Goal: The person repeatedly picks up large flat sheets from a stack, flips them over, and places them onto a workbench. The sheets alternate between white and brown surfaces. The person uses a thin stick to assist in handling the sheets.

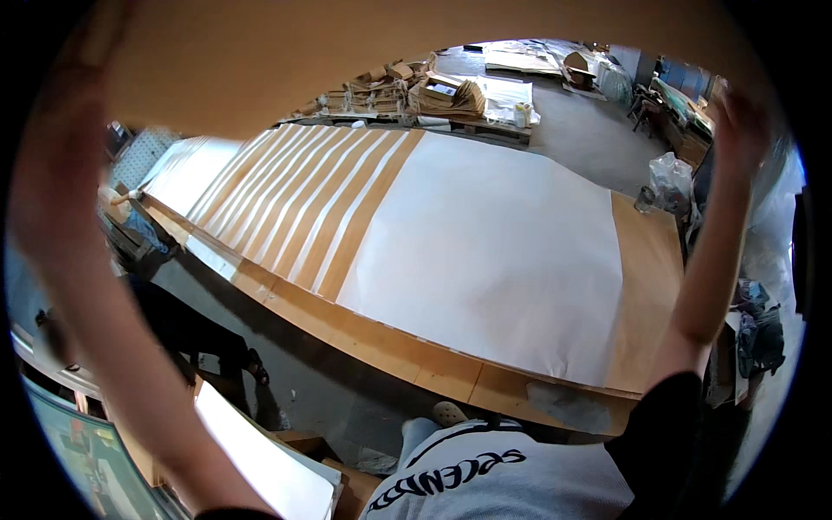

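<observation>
A large brown sheet of paper or board (364, 43) is raised overhead and spans the top of the view. My left hand (65, 165), blurred, is up at the sheet's left end with its fingers wrapped on it. My right hand (741, 130) is closed at the sheet's right edge, arm stretched up. Below lies a long table (442, 368) bearing a big white sheet (494, 251). Left of it, brown and white sheets overlap in staggered stripes (303, 199). Brown surface (646, 277) shows at the table's right end.
A glass jar (644, 199) stands at the table's right corner beside a clear plastic bag (670, 178). Behind are stacked brown bundles (446, 94) on a pallet. At the left, another person's hand (117, 199) and dark-clothed leg (199, 321) show. White sheets (260, 455) lie lower left.
</observation>
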### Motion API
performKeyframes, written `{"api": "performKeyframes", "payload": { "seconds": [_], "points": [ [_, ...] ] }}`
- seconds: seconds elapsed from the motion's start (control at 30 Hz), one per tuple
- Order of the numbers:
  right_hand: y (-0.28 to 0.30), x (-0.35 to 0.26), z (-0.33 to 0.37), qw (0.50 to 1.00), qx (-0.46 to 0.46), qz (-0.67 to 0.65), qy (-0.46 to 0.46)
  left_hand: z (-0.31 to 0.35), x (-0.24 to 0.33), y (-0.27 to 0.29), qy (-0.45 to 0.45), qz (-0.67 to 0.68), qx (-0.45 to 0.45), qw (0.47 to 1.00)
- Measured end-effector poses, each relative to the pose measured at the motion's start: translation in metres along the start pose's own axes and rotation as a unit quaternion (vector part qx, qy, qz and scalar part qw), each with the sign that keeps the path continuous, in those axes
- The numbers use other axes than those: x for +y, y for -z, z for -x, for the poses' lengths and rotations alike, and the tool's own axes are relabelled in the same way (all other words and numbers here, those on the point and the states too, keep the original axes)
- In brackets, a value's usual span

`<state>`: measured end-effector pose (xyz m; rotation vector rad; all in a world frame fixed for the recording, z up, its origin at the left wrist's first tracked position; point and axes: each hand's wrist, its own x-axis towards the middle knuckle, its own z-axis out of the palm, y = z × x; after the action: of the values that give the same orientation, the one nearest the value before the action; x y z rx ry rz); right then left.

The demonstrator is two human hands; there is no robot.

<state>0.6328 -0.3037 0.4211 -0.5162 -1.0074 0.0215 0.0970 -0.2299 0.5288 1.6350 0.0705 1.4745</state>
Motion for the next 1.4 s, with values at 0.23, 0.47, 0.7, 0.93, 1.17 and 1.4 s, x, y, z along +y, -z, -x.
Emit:
{"api": "performKeyframes", "payload": {
  "seconds": [0.23, 0.47, 0.7, 0.93, 1.17, 1.4],
  "points": [
    [0.111, -0.065, 0.166, 0.937, 0.217, 0.228, -0.152, 0.091, -0.234, -0.009, 0.259, 0.211, 0.200, 0.921],
    [0.148, -0.057, 0.351, 0.779, 0.375, 0.240, -0.441, 0.227, -0.376, 0.004, 0.475, 0.220, 0.205, 0.827],
    [0.179, -0.031, 0.477, 0.699, 0.419, 0.135, -0.563, 0.345, -0.443, 0.008, 0.610, 0.145, 0.232, 0.744],
    [0.196, -0.012, 0.499, 0.650, 0.466, 0.189, -0.570, 0.364, -0.441, 0.011, 0.502, 0.130, 0.264, 0.814],
    [0.219, -0.004, 0.512, 0.660, 0.438, 0.201, -0.576, 0.375, -0.444, 0.010, 0.502, 0.132, 0.310, 0.797],
    [0.241, 0.002, 0.517, 0.650, 0.459, 0.204, -0.570, 0.364, -0.433, 0.008, 0.494, 0.099, 0.303, 0.809]
  ]
}}
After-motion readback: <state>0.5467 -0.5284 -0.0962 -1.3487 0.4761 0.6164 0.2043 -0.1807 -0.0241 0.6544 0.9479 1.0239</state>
